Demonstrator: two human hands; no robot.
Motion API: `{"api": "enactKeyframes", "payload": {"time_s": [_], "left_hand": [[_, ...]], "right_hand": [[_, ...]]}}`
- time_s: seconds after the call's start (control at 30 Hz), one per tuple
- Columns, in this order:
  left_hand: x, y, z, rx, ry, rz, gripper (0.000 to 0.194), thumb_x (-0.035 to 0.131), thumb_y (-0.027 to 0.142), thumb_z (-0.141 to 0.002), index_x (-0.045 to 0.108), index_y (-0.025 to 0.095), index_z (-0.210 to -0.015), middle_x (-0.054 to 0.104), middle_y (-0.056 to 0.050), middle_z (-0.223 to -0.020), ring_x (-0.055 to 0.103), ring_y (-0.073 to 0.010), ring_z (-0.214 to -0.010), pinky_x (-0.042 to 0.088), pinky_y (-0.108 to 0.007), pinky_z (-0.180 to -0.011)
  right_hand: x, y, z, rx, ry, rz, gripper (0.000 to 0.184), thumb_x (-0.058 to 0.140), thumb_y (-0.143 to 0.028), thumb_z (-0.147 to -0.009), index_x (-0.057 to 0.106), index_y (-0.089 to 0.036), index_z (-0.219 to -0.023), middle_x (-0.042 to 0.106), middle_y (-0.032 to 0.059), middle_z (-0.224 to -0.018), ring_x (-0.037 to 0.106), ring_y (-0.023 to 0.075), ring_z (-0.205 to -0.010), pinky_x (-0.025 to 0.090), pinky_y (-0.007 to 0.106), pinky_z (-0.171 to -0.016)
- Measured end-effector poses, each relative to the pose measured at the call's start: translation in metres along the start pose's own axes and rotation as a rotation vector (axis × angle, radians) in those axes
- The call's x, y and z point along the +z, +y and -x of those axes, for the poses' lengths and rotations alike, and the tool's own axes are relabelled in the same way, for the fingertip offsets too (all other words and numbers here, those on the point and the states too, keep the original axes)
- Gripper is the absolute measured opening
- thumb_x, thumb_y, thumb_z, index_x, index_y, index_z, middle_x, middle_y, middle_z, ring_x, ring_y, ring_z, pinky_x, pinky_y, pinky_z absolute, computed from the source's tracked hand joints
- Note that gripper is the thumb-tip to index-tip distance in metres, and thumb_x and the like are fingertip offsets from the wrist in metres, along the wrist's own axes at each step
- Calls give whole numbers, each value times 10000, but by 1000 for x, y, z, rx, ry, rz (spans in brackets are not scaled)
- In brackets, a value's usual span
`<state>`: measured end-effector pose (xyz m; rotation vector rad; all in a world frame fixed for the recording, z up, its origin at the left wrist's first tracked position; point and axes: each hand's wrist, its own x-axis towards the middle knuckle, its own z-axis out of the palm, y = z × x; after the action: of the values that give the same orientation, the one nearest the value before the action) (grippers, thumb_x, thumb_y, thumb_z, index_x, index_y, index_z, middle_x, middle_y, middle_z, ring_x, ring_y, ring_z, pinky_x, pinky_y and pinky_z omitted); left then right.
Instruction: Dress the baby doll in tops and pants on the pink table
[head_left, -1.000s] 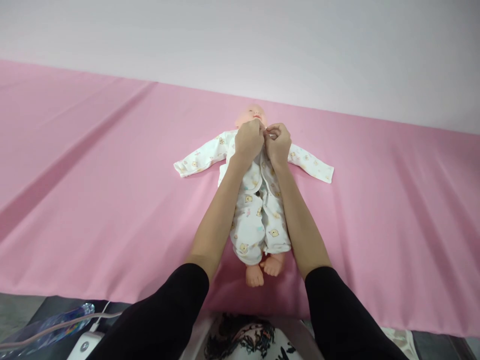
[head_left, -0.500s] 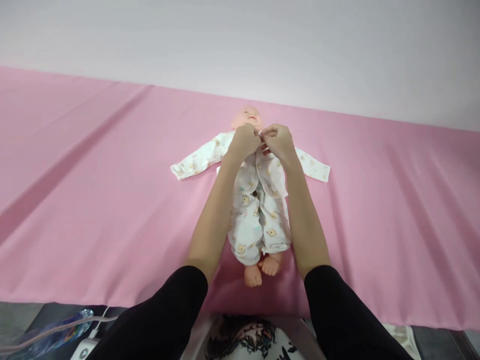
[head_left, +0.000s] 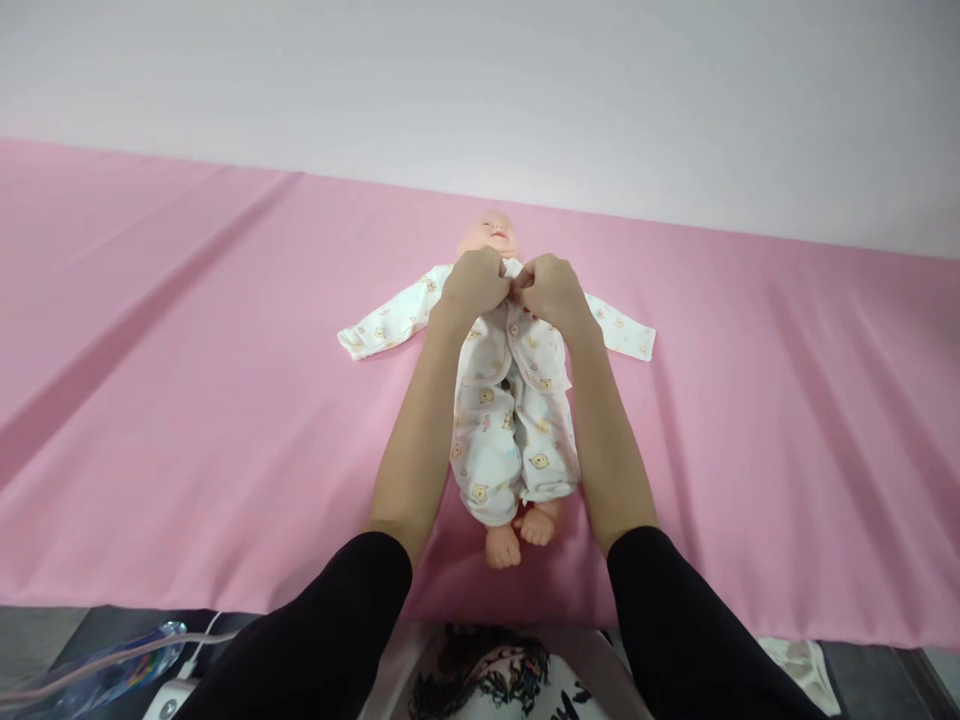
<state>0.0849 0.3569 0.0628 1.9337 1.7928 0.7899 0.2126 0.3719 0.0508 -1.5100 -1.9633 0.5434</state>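
Observation:
A baby doll (head_left: 504,545) lies on its back, its head away from me and its bare feet towards me. It wears a white printed jacket (head_left: 536,352) with sleeves spread to both sides, and matching trousers (head_left: 484,455). My left hand (head_left: 478,281) is closed at the upper front of the jacket, just below the doll's chin. Beside it, my right hand (head_left: 551,290) pinches the other front edge. The fingertips of both almost meet, hiding the cloth between them. Lower down, the jacket's front edges part over the trousers.
A pink cloth (head_left: 225,400) with creases covers the table up to a pale wall (head_left: 480,90). Below its front edge at left are a clear plastic bottle (head_left: 142,660), a cable and a white power strip (head_left: 171,697). A white cloth (head_left: 802,672) shows at lower right.
Both hands have moved slightly down the jacket front, and the right fingers have curled in closer to the left. More of the collar shows below the chin. The doll stays in place.

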Motion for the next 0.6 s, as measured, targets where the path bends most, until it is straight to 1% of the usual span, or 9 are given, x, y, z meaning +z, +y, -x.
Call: {"api": "enactKeyframes", "payload": {"time_s": [0.1, 0.17, 0.27, 0.33, 0.4, 0.43, 0.5, 0.6], "left_hand": [[-6, 0, 2, 23, -144, -30, 155, 484, 57, -722, 573, 182, -704, 666, -74, -711, 641, -215, -688, 493, -347, -697], [-8, -2, 2, 59, -162, -20, 217, 465, 31, -713, 587, 187, -802, 687, -63, -808, 634, -186, -677, 492, -324, -695], [-10, -4, 3, 104, -141, -27, 292, 462, 35, -735, 589, 199, -940, 682, -63, -943, 635, -179, -767, 491, -308, -740], [-12, -2, 4, 113, -160, -20, 334, 462, 46, -757, 577, 207, -1026, 672, -65, -975, 632, -189, -812, 488, -314, -750], [-12, 4, 7, 132, -187, 1, 377, 449, 45, -776, 555, 214, -1096, 664, -65, -982, 631, -197, -840, 483, -320, -752], [-12, 7, 8, 142, -181, 5, 400, 439, 39, -782, 543, 216, -1125, 662, -66, -986, 631, -201, -861, 480, -320, -758], [-10, 13, 11, 142, -124, -36, 439, 420, 19, -785, 521, 210, -1167, 659, -78, -998, 627, -214, -923, 475, -320, -777], [-6, 15, 12, 62, -35, -216, 408, 426, 29, -790, 541, 163, -1157, 651, -121, -1039, 611, -260, -1008, 475, -338, -807]], "right_hand": [[-2, -4, 1, 47, -14, -7, 129, 563, -53, -642, 594, -171, -599, 593, 49, -629, 619, 248, -716, 522, 471, -726], [-3, -5, 2, 71, -15, -32, 141, 564, -41, -639, 592, -172, -598, 593, 45, -634, 625, 250, -722, 522, 473, -729], [-2, -4, 2, 86, -12, -67, 143, 561, -46, -658, 576, -175, -596, 596, 45, -646, 634, 248, -736, 526, 461, -736], [1, -2, 0, 75, 17, -69, 142, 582, -103, -700, 544, -185, -591, 599, 51, -651, 638, 250, -763, 526, 446, -750], [5, 2, -3, 56, 90, -72, 180, 593, -194, -751, 506, -200, -593, 595, 55, -644, 637, 251, -800, 523, 430, -773], [8, 4, -5, 45, 129, -77, 199, 590, -227, -767, 491, -205, -596, 589, 56, -638, 634, 249, -814, 521, 424, -784], [11, 7, -7, 38, 175, -84, 201, 593, -234, -759, 478, -208, -595, 578, 55, -628, 628, 246, -816, 519, 418, -787], [10, 9, -7, 43, 135, -81, 163, 623, -182, -684, 494, -201, -585, 573, 50, -629, 615, 240, -758, 525, 416, -734]]}}
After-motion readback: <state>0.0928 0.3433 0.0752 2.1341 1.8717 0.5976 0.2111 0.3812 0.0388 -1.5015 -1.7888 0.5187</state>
